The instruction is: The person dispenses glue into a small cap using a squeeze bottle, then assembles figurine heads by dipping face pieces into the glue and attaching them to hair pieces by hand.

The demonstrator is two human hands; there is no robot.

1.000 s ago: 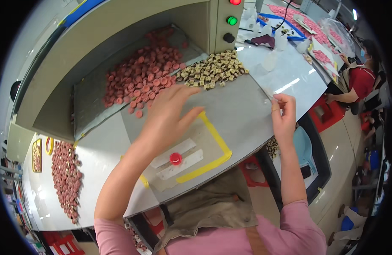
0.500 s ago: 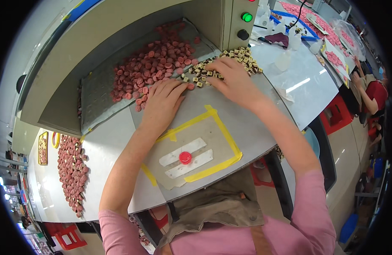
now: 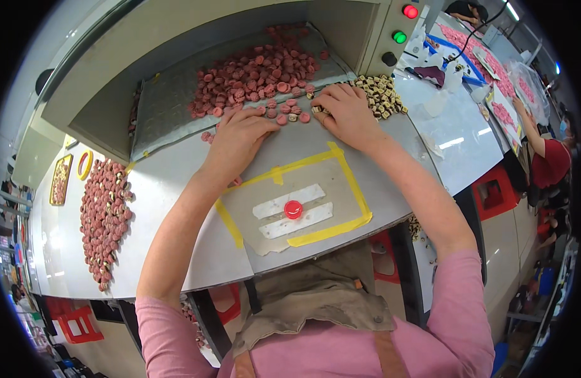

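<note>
Many small pink-red round pieces (image 3: 256,75) are heaped on a grey sheet (image 3: 167,120) inside the open-fronted machine. My left hand (image 3: 237,140) rests palm down at the heap's near edge, its fingers stretched toward a few loose pink pieces. A pile of small cream-and-brown square pieces (image 3: 382,97) lies to the right, just outside the machine. My right hand (image 3: 347,116) is at the left side of that pile, thumb and fingers apart, fingertips touching some pieces. Between the hands lie loose pink pieces and a single cream one (image 3: 293,118). What is under the palms is hidden.
Nearer me, yellow tape (image 3: 360,189) frames a mat with two white strips and a red round cap (image 3: 293,210). At left are assembled pink-and-cream pieces (image 3: 106,217), a yellow tape roll (image 3: 85,164) and a small tray (image 3: 60,181). A co-worker (image 3: 547,157) sits far right.
The view has shifted, so the table sits further right in it. Cream-and-brown pieces that lay between my hands are now gathered rightward by my right hand; mostly pink pieces lie there.
</note>
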